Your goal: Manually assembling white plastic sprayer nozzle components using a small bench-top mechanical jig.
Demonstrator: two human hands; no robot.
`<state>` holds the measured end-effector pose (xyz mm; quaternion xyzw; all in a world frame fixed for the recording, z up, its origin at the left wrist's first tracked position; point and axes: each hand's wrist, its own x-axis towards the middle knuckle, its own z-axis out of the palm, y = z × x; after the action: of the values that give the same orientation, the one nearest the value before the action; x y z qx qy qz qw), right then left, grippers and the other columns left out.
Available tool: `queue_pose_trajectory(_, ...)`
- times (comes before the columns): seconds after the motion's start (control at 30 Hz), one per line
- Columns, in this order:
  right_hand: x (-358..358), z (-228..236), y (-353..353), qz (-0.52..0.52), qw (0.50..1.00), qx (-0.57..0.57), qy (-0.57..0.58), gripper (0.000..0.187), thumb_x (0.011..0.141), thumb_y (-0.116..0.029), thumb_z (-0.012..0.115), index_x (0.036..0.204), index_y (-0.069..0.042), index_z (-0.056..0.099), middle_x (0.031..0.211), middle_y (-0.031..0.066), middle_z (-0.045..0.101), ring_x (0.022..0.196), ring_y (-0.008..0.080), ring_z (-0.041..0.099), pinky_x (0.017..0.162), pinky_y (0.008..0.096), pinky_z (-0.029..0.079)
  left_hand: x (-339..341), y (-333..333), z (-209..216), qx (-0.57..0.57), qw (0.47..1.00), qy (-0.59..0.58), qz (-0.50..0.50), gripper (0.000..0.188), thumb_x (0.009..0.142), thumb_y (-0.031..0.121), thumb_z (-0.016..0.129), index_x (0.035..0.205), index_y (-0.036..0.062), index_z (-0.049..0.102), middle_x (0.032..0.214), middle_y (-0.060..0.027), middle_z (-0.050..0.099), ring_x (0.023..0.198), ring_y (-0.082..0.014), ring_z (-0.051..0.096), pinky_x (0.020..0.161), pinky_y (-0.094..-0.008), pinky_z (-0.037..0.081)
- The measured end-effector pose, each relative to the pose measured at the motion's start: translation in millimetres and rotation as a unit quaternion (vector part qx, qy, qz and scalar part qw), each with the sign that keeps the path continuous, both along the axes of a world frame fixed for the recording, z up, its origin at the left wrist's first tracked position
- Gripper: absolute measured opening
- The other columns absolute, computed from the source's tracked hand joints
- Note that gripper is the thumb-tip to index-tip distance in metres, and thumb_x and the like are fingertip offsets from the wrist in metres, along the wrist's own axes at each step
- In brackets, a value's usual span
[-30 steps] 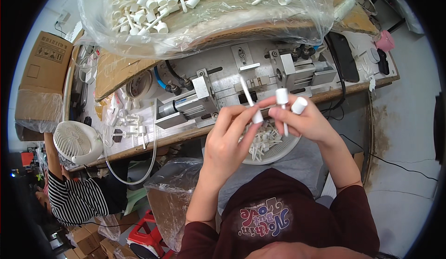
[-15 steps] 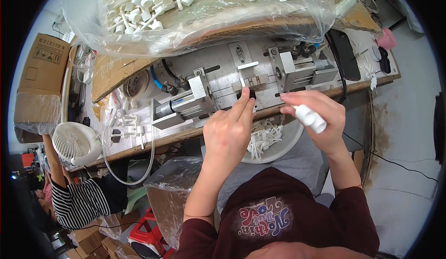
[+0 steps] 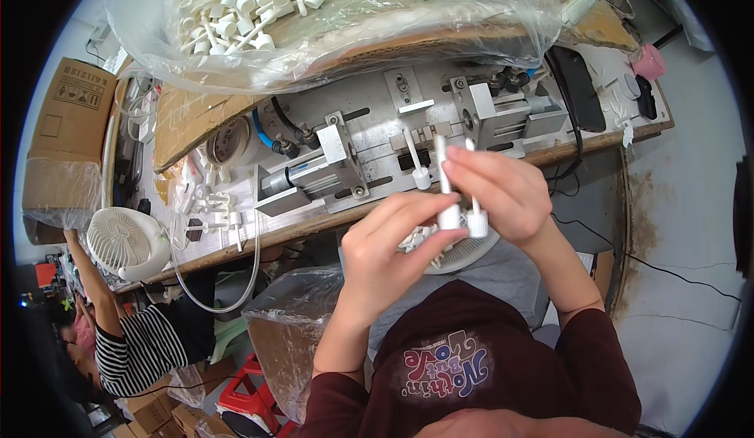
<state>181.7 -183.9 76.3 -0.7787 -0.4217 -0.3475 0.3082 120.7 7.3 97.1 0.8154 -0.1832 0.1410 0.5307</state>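
Note:
My right hand (image 3: 510, 194) is closed on white plastic capped sticks, one with a ribbed cap (image 3: 477, 224) hanging below the fingers. A second white capped stick (image 3: 448, 216) stands between my hands, its stem at the right fingertips. My left hand (image 3: 397, 245) pinches that one at its cap with thumb and fingers. Just beyond, another white capped stick (image 3: 421, 177) lies in the small metal holder (image 3: 430, 137) of the fixture, cap toward me. No hand touches it. A metal cylinder clamp stands on the left (image 3: 322, 163) and another on the right (image 3: 503, 116).
A plastic-lined carton (image 3: 353, 53) heaped with white capped sticks (image 3: 259, 6) fills the far side. Below my hands, a basket (image 3: 463, 262) holds white pieces. A fan (image 3: 128, 241) and loose white parts (image 3: 220, 214) lie left; a black phone (image 3: 579, 88) lies right. Another person (image 3: 141, 351) works at left.
My left hand has drawn back from the fixture, uncovering the capped stick there. My right hand has moved left, and both hands now meet at one capped stick.

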Motion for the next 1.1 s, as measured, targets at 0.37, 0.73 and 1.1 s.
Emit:
queue_pose_trajectory(0.37,-9,3,-6,0.098,0.951,0.235,0.175,0.066,0.078,-0.031,0.084,0.124,0.007,0.057,0.127,0.0274,0.059,0.115,0.0349,0.064,0.101,0.042,0.048,18,-6,-31,0.311,0.932,-0.127,0.134,0.03,0.074,0.01,0.08,0.103,0.0049,0.075,0.116,-0.009,0.072,0.068,-0.0215,0.068,0.062,-0.0296,0.054)
queue_pose_trajectory(0.73,-15,19,-3,0.01,0.972,0.114,0.203,0.035,0.071,-0.001,0.081,0.104,-0.001,0.07,0.121,0.0148,0.064,0.101,0.0241,0.065,0.076,0.0316,0.057,25,0,-21,0.348,0.925,-0.116,0.102,0.03,0.074,0.013,0.079,0.101,0.0031,0.074,0.114,-0.0098,0.072,0.057,-0.0177,0.064,0.056,-0.0296,0.051)
queue_pose_trajectory(1.1,-10,2,6,-0.015,0.99,-0.06,0.127,0.027,0.073,-0.009,0.079,0.096,-0.001,0.068,0.123,0.0156,0.068,0.074,0.0214,0.068,0.061,0.0299,0.049,132,51,76,0.237,0.893,-0.322,0.205,0.013,0.088,0.011,0.072,0.101,0.009,0.076,0.107,-0.0045,0.074,0.087,-0.0171,0.068,0.075,-0.0301,0.054)
